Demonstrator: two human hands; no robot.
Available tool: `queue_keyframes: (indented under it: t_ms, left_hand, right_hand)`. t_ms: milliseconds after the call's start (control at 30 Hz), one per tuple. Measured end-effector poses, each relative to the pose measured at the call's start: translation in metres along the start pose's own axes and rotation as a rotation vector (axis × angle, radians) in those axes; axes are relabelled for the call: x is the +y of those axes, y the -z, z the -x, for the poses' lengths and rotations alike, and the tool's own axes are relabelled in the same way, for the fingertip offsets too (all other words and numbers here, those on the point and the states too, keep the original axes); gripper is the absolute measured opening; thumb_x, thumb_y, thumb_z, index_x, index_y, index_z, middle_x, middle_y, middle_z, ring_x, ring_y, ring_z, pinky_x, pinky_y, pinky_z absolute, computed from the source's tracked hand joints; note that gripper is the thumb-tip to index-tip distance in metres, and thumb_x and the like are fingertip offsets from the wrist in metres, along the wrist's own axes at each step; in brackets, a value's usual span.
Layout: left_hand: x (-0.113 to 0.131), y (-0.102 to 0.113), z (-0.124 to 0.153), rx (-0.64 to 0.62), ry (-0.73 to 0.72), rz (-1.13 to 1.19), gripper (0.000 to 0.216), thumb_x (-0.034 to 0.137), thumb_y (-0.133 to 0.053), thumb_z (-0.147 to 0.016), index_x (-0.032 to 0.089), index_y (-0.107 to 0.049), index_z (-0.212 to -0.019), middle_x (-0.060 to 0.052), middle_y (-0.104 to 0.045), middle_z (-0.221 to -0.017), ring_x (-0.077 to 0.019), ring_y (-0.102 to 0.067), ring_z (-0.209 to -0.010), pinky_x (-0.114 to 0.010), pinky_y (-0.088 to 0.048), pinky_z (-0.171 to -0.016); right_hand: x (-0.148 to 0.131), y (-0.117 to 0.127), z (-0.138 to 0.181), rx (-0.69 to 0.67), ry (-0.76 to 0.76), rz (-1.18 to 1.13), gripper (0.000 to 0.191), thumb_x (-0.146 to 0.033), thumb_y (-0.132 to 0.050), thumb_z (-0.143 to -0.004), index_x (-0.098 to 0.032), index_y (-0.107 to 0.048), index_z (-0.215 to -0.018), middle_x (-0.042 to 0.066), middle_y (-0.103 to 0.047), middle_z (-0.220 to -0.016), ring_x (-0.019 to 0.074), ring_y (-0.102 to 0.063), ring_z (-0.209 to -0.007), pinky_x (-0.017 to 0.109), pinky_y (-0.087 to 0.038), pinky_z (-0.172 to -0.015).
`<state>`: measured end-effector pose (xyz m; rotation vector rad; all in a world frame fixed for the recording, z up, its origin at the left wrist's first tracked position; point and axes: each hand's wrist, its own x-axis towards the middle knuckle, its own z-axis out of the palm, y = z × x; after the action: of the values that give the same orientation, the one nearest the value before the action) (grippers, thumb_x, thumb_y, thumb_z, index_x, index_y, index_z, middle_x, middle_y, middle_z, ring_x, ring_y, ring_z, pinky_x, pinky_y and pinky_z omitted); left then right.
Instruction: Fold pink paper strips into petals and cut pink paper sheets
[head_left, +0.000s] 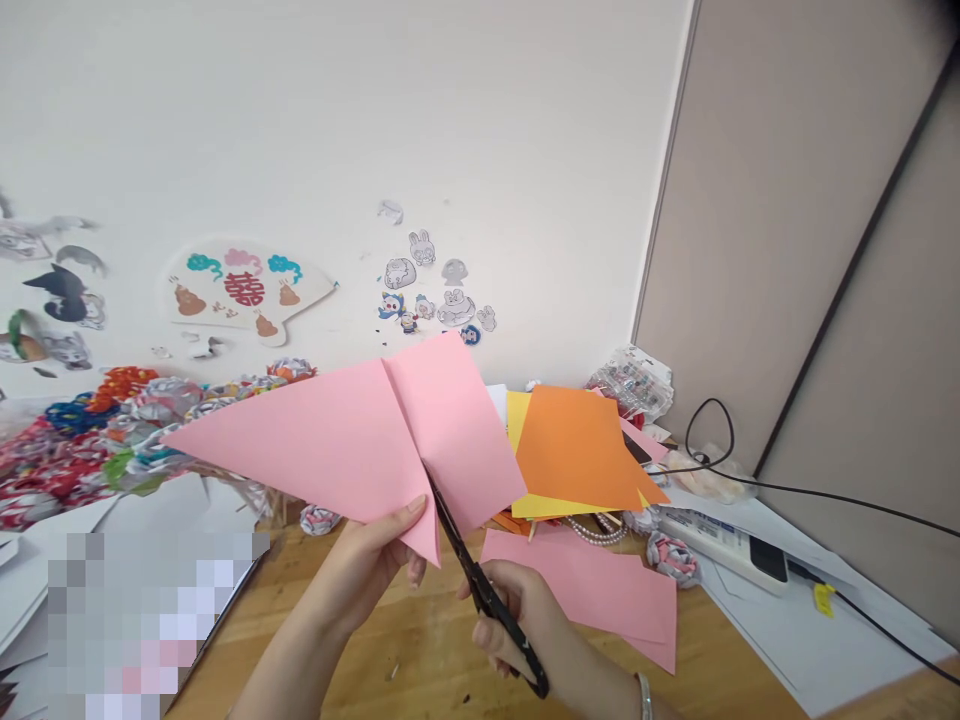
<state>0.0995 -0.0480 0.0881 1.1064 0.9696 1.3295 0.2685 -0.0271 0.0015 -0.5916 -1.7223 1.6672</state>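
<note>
Pink paper [300, 440] is the item in hand in the head view, raised above a wooden table [390, 650]. It tapers to a point on the left and ends in a broad strip on the right. A line runs down from its upper edge to a slit that opens at the lower edge.

Left hand [386, 540]: clamped on the paper at its lower edge, just left of the slit, thumb on the upper face and fingers beneath. Most of the sheet extends up and away from this grip, to both sides.

Right hand [521, 615]: closed around the handles of black scissors [491, 600]. The blades point up and to the left, with their tips inside the slit, near the left thumb. Whether the blades are apart or together cannot be told. The right hand sits below the strip; the paper lies beyond it, at the blade end of the tool. A bracelet [644, 697] is on the right wrist.

Surroundings: an orange sheet [574, 445] lies over a yellow sheet [544, 506] to the right of the strip. Nearer the person, pink sheets [592, 590] overlap on the table, just beside a rosette [673, 558]. A power strip [712, 540] rests on white paper farther right. Colourful rosettes are heaped at left [165, 400]. A fan-shaped piece [247, 290] and small cut-outs [455, 306] are on the white wall [480, 120].
</note>
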Motion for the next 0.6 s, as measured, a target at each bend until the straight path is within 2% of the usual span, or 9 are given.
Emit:
queue_keyframes:
  t_ms: [100,233,300,367,433,533,600]
  left_hand:
    - [0.001,0.009,-0.005,0.039,-0.043,-0.004,0.034,0.03,-0.056,-0.072,0.015,-0.052,-0.042,0.002,-0.048,-0.031,-0.0072,-0.041,-0.031,-0.02,-0.034,-0.036]
    - [0.003,0.019,-0.009,0.087,-0.132,-0.075,0.027,0.029,-0.056,-0.072,0.017,-0.054,-0.048,0.003,-0.05,-0.036,-0.0094,-0.044,-0.037,-0.021,-0.036,-0.04]
    - [0.0,0.023,-0.011,0.117,-0.144,-0.135,0.026,0.031,-0.056,-0.071,0.017,-0.055,-0.049,0.002,-0.052,-0.039,-0.0108,-0.046,-0.04,-0.022,-0.038,-0.042]
    - [-0.005,0.027,-0.012,0.136,-0.127,-0.242,0.027,0.033,-0.057,-0.07,0.018,-0.056,-0.047,0.001,-0.054,-0.041,-0.0123,-0.049,-0.042,-0.023,-0.04,-0.046]
    - [-0.011,0.029,-0.011,0.086,-0.085,-0.376,0.03,0.036,-0.057,-0.07,0.018,-0.057,-0.045,0.0,-0.056,-0.042,-0.0137,-0.051,-0.044,-0.024,-0.042,-0.049]
    - [-0.018,0.026,-0.008,-0.099,0.0,-0.501,0.03,0.038,-0.054,-0.071,0.018,-0.061,-0.05,-0.001,-0.059,-0.045,-0.0145,-0.053,-0.046,-0.025,-0.043,-0.052]
    - [-0.02,0.021,-0.005,-0.22,0.064,-0.493,0.03,0.038,-0.053,-0.073,0.017,-0.063,-0.054,-0.003,-0.061,-0.05,-0.0146,-0.054,-0.048,-0.025,-0.043,-0.052]
  right_hand:
    - [-0.01,0.011,0.0,-0.032,0.044,0.103,0.034,-0.035,-0.064,-0.065,-0.017,-0.053,-0.092,-0.005,-0.04,-0.062,0.0058,-0.036,-0.05,0.018,-0.029,-0.044]
    - [-0.021,0.022,-0.001,-0.046,0.055,0.148,0.033,-0.036,-0.066,-0.062,-0.018,-0.055,-0.088,-0.003,-0.045,-0.065,0.0081,-0.039,-0.054,0.02,-0.032,-0.048]
    - [-0.021,0.026,-0.004,-0.001,0.084,0.1,0.034,-0.041,-0.064,-0.062,-0.018,-0.055,-0.086,-0.002,-0.047,-0.062,0.0096,-0.043,-0.053,0.021,-0.035,-0.049]
    - [-0.017,0.03,-0.009,0.103,0.169,0.046,0.037,-0.047,-0.06,-0.065,-0.018,-0.053,-0.087,0.0,-0.049,-0.064,0.012,-0.047,-0.055,0.024,-0.038,-0.05]
    - [-0.011,0.036,-0.017,0.233,0.304,0.025,0.044,-0.05,-0.06,-0.064,-0.021,-0.047,-0.094,0.002,-0.051,-0.072,0.015,-0.049,-0.064,0.029,-0.041,-0.059]
    - [-0.002,0.045,-0.026,0.407,0.485,0.054,0.058,-0.05,-0.064,-0.059,-0.026,-0.034,-0.102,0.003,-0.051,-0.086,0.0179,-0.048,-0.079,0.036,-0.039,-0.075]
    - [0.0,0.048,-0.028,0.473,0.533,0.092,0.057,-0.047,-0.064,-0.061,-0.027,-0.03,-0.103,0.004,-0.051,-0.094,0.0183,-0.047,-0.084,0.038,-0.038,-0.078]
